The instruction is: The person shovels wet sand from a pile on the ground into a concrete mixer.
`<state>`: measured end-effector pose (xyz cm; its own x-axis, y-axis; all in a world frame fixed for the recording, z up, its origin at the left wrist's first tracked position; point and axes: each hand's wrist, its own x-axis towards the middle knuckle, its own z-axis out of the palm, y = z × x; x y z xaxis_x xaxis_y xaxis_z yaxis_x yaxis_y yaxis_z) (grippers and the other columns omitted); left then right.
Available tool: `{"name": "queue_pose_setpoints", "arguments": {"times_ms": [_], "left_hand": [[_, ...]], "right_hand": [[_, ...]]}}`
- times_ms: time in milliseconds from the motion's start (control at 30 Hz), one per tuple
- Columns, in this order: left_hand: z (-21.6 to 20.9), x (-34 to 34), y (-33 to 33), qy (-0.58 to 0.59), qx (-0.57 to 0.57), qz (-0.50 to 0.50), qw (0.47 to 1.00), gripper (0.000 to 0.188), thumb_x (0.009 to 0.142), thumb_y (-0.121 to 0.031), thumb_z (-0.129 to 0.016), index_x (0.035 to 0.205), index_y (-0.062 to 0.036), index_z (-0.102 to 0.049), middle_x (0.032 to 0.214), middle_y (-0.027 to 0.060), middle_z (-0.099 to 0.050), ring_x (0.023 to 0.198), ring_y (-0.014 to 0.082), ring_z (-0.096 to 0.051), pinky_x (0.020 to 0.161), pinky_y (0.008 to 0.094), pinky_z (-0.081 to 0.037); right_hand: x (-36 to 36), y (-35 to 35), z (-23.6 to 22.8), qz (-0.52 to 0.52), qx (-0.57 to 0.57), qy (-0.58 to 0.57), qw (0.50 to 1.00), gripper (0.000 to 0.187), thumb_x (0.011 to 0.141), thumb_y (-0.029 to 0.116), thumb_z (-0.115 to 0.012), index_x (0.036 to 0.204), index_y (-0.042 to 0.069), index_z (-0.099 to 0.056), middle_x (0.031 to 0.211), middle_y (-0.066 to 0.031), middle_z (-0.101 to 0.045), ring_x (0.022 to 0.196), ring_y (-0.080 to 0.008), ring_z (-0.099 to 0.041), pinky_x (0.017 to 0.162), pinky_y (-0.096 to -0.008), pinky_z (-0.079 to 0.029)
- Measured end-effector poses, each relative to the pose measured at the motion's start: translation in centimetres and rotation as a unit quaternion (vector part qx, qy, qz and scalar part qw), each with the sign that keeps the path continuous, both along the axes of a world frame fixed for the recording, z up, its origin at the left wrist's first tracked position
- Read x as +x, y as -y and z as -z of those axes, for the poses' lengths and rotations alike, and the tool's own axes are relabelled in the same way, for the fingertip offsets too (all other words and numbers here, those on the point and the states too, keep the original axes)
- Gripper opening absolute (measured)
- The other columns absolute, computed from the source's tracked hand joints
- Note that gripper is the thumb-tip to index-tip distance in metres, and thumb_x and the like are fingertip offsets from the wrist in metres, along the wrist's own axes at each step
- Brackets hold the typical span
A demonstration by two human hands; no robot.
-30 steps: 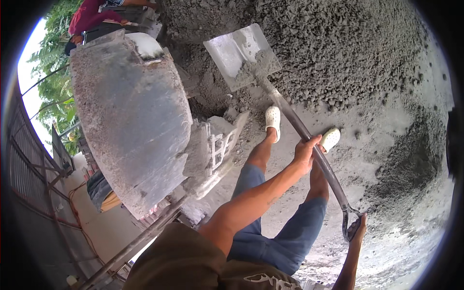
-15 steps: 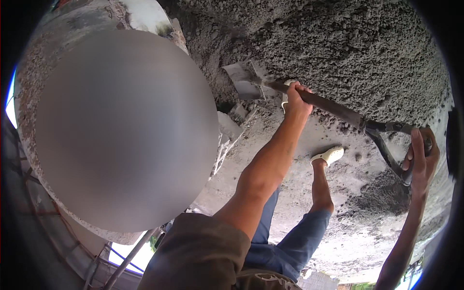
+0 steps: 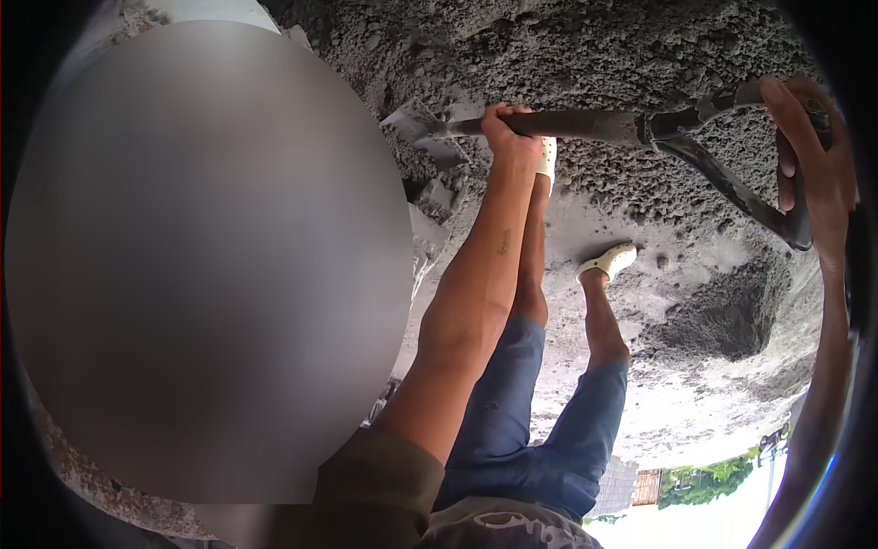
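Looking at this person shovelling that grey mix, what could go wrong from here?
The left hand grips the shovel shaft right above the light slip-on shoe, so a slipping blade might strike that foot. The right hand holds the end handle at full stretch; a heavy load could strain it. The wet grey pile may also make footing slippery.

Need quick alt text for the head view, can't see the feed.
A person's left hand grips a shovel mid-shaft and the right hand its end handle, blade in a grey cement pile. A large blurred area fills the left.
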<state>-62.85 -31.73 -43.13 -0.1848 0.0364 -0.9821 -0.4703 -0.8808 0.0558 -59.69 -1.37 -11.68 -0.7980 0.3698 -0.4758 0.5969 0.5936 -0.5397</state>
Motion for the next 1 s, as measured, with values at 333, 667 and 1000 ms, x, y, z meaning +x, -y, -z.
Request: {"name": "queue_pose_setpoints", "arguments": {"times_ms": [333, 667, 1000], "left_hand": [[5.8, -6.2, 1.3, 0.079, -0.145, 0.058, 0.985, 0.008, 0.076, -0.008, -0.048, 0.069, -0.0105, -0.051, 0.069, 0.0045, -0.058, 0.063, 0.0224, -0.059, 0.071, 0.0366, -0.056], [8.2, 0.9, 6.6, 0.068, -0.158, 0.100, 0.980, 0.020, 0.082, -0.017, -0.049, 0.063, -0.0159, -0.044, 0.057, -0.0023, -0.046, 0.054, 0.0176, -0.049, 0.062, 0.0341, -0.052], [2.1, 6.8, -8.1, 0.051, -0.106, 0.128, 0.985, 0.020, 0.080, -0.017, -0.054, 0.064, -0.0148, -0.043, 0.062, 0.0029, -0.051, 0.061, 0.0228, -0.055, 0.071, 0.0437, -0.051]], "right_hand": [[-7.5, 1.2, 6.0, 0.067, -0.077, -0.036, 0.994, 0.034, 0.098, 0.032, -0.062, 0.086, 0.002, -0.069, 0.062, -0.0063, -0.064, 0.039, -0.0070, -0.049, 0.035, -0.0234, -0.039], [5.3, 0.8, 15.4, 0.130, -0.171, 0.055, 0.975, 0.061, 0.084, 0.059, -0.069, 0.098, 0.000, -0.067, 0.050, 0.0004, -0.051, 0.039, -0.0077, -0.053, 0.039, -0.0245, -0.042], [17.7, -11.2, 9.7, 0.243, -0.042, -0.020, 0.969, 0.052, 0.090, 0.055, -0.065, 0.098, 0.004, -0.067, 0.054, 0.0032, -0.046, 0.039, -0.0052, -0.046, 0.037, -0.0208, -0.038]]}}
